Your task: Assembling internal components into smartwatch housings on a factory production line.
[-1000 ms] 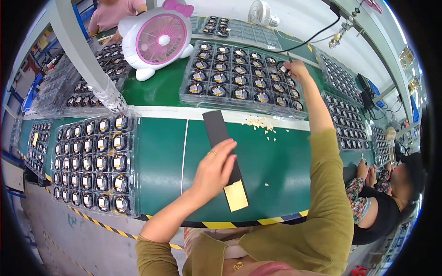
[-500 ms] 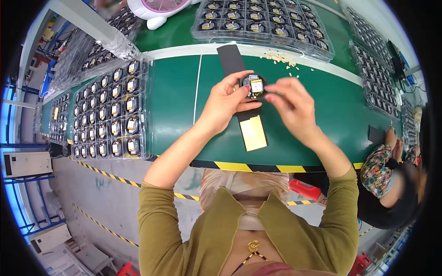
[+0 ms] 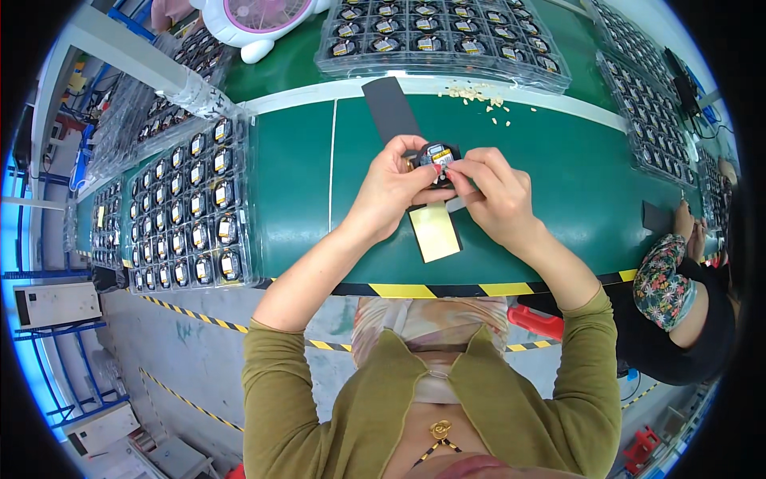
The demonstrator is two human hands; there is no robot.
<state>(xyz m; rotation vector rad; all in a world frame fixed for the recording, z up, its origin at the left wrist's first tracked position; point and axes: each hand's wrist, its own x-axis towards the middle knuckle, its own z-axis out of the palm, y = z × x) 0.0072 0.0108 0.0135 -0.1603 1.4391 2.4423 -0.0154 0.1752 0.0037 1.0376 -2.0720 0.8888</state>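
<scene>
A small round black electronic module with a white and yellow label is held over the green bench. My left hand has it gripped by the left side, thumb laid across its face. My right hand is closed in a pinch at the module's lower right edge; whatever lies between its fingertips is too small to make out. Beneath my hands is a dark grey strip, partly covered by them. Nearer to me lies a pale yellow paper pad.
Small cream-coloured pieces are scattered beyond my right hand. Clear trays of similar modules stand at the left, at the back and at the right. A white and pink fan sits at the back left. At the right a co-worker's floral sleeve shows.
My right hand has moved in to the module, its fingers now pinched at the lower edge. My left hand keeps its hold. The whole view has shifted slightly.
</scene>
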